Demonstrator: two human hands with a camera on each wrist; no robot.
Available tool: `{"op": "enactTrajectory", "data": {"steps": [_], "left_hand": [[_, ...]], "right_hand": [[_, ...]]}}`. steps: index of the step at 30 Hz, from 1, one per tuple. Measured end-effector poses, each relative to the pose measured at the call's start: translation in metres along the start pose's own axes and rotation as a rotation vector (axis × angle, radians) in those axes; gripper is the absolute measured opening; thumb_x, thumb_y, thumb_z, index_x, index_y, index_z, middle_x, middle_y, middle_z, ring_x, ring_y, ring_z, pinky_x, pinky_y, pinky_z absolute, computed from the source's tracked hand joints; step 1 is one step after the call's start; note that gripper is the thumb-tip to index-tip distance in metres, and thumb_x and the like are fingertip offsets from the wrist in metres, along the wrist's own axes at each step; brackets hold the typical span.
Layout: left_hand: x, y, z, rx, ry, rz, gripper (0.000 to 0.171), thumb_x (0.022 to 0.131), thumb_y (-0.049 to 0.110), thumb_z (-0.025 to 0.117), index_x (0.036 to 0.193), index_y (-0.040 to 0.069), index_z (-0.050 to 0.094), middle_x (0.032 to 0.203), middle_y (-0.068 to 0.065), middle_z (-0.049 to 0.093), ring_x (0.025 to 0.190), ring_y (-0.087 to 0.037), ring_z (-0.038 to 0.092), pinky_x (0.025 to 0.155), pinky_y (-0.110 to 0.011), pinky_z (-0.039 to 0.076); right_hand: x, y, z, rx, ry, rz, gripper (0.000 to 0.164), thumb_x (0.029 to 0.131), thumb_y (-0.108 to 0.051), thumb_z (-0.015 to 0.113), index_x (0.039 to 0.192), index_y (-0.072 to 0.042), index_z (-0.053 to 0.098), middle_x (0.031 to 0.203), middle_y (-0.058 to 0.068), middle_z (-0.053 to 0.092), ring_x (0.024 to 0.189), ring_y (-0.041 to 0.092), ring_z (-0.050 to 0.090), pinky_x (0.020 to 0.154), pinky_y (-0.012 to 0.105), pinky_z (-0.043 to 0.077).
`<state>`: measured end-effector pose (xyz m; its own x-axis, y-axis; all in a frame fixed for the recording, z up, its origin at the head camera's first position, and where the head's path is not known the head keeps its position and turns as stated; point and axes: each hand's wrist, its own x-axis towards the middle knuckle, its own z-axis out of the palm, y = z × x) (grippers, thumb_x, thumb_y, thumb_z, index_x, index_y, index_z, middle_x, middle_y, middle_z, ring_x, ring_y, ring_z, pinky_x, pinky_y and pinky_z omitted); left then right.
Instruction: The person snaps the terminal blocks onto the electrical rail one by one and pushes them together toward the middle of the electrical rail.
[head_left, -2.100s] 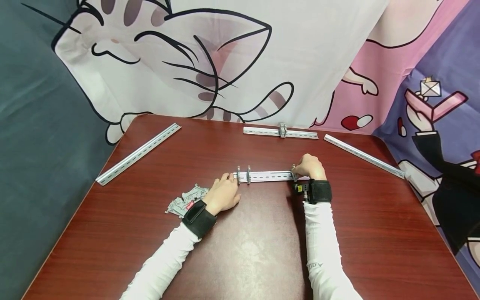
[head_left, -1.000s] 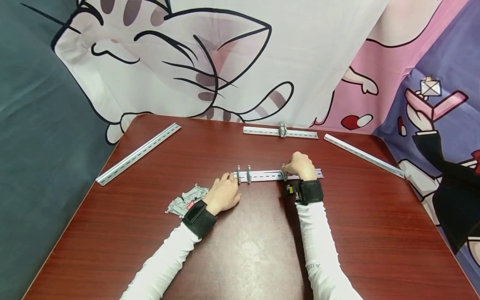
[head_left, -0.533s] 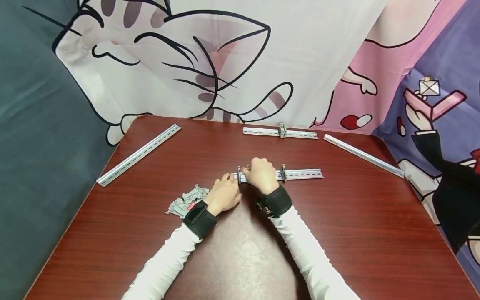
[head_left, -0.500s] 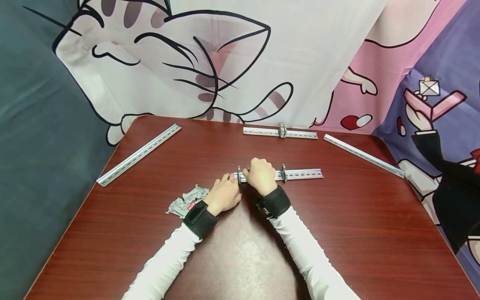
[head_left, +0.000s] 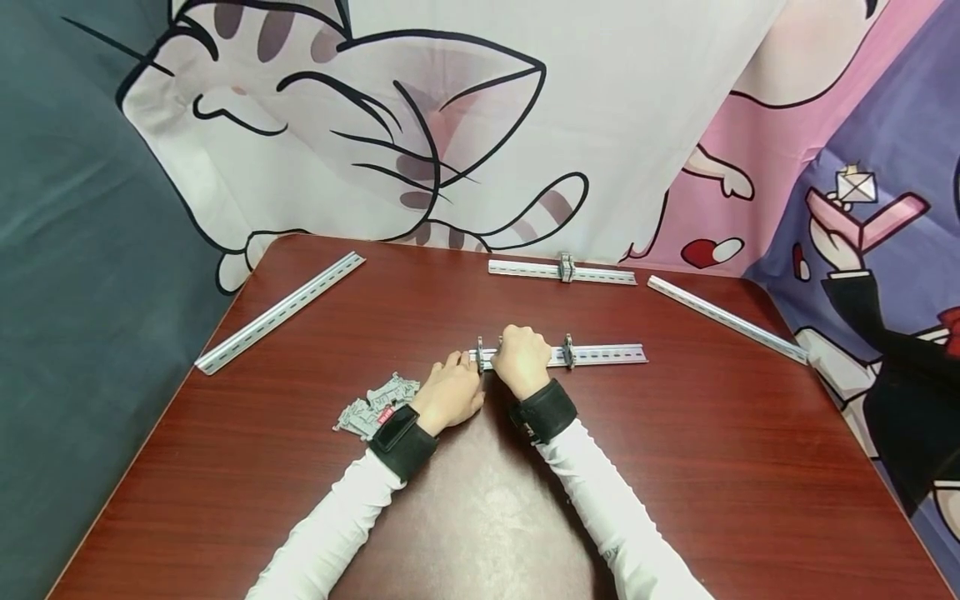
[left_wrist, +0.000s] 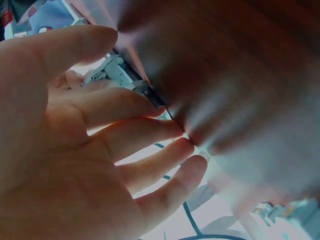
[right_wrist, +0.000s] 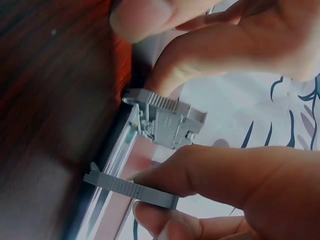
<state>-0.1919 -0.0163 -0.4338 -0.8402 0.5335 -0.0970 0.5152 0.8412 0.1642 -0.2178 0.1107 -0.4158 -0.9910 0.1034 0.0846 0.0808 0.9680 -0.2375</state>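
Note:
A slotted metal DIN rail (head_left: 615,354) lies crosswise on the table before me. My left hand (head_left: 450,393) rests at its left end, the fingers (left_wrist: 145,130) nearly straight with their tips at the rail's edge and the thumb apart. Close to those fingers stands one grey end clamp (right_wrist: 167,120) on the rail. With thumb and finger, my right hand (head_left: 522,360) pinches a second grey end clamp (right_wrist: 120,185), seen edge-on with its ribbed top; the head view hides most of it. Farther right along the rail, a third end clamp (head_left: 569,352) stands untouched.
A pile of grey clamps (head_left: 363,417) with a red piece (head_left: 386,414) lies beside the left wrist. Behind are a rail with clamps (head_left: 525,268) and a slanted rail (head_left: 727,318) to the right. Another slanted rail (head_left: 281,312) lies left. A printed curtain (head_left: 637,125) hangs behind the table.
My right hand slid the rightmost end clamp a little left along the rail and let go. It then moved left and took hold of the second clamp. The left hand stayed at the rail's end.

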Motion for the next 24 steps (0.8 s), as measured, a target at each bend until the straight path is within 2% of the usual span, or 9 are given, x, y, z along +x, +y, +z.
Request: {"op": "enactTrajectory", "data": {"steps": [5,11,17,24], "left_hand": [[0.000,0.001,-0.001,0.006,-0.034,-0.007,0.054,0.094,0.029,0.060,0.129,-0.010,0.052,0.129,-0.024,0.053,0.122,-0.035,0.047,0.091,-0.049,0.045],[0.000,0.002,-0.002,-0.012,-0.054,-0.027,0.057,0.094,0.029,0.060,0.133,-0.011,0.048,0.136,-0.025,0.050,0.128,-0.036,0.044,0.096,-0.050,0.043],[-0.001,0.004,-0.003,-0.019,-0.040,-0.031,0.056,0.093,0.028,0.061,0.131,-0.011,0.051,0.134,-0.024,0.051,0.127,-0.035,0.045,0.094,-0.049,0.043],[-0.002,0.004,-0.003,-0.009,-0.024,-0.034,0.057,0.093,0.029,0.061,0.131,-0.012,0.050,0.135,-0.025,0.051,0.128,-0.036,0.045,0.096,-0.050,0.043]], "right_hand": [[0.003,0.005,-0.002,-0.018,-0.043,0.011,0.015,0.075,-0.014,0.072,0.063,-0.010,0.065,0.075,0.015,0.071,0.068,0.037,0.068,0.050,0.046,0.051],[0.006,0.010,-0.008,-0.010,-0.100,0.034,0.018,0.076,-0.020,0.074,0.064,-0.010,0.064,0.082,0.016,0.072,0.076,0.038,0.069,0.059,0.049,0.054],[0.009,0.016,-0.013,-0.012,-0.148,0.071,0.016,0.076,-0.022,0.074,0.073,-0.009,0.066,0.094,0.019,0.071,0.086,0.039,0.069,0.065,0.051,0.054],[0.011,0.022,-0.016,-0.016,-0.176,0.093,0.015,0.075,-0.023,0.073,0.075,-0.009,0.066,0.099,0.019,0.071,0.091,0.039,0.068,0.070,0.052,0.054]]}}
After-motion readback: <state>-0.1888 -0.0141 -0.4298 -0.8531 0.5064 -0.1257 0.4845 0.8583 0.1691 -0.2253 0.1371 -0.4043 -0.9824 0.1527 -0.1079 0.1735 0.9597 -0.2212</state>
